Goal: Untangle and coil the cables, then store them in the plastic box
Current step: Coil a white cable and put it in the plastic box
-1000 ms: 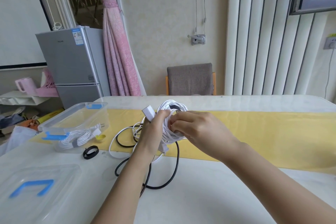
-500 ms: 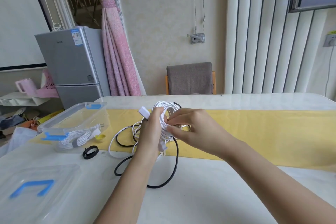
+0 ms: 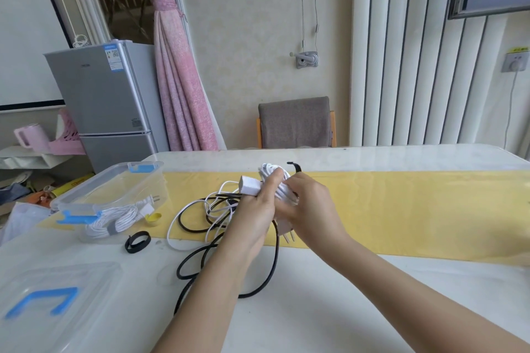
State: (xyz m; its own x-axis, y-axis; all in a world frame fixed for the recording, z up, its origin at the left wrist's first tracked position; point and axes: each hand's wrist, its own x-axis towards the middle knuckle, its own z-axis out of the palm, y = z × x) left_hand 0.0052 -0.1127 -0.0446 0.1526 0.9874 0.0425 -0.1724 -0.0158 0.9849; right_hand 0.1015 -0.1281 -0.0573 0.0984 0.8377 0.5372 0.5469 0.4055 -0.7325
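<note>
Both hands grip a white cable coil, raised above the table

The left hand (image 3: 255, 209) has its fingers curled round the white cable coil (image 3: 272, 172), its thumb lying against the white adapter block (image 3: 250, 185) on the coil's left. The right hand (image 3: 312, 203) closes on the coil's other side. A plug (image 3: 284, 228) hangs just beneath the grip and a black strap end (image 3: 295, 167) pokes up just beyond it. Under the hands lie a black cable (image 3: 271, 261) and a loose white cable (image 3: 172, 226). The plastic box (image 3: 120, 180) stands well left of the grip with a coiled cable (image 3: 114, 221) inside, and a black strap loop (image 3: 137, 242) lies near it.
</note>
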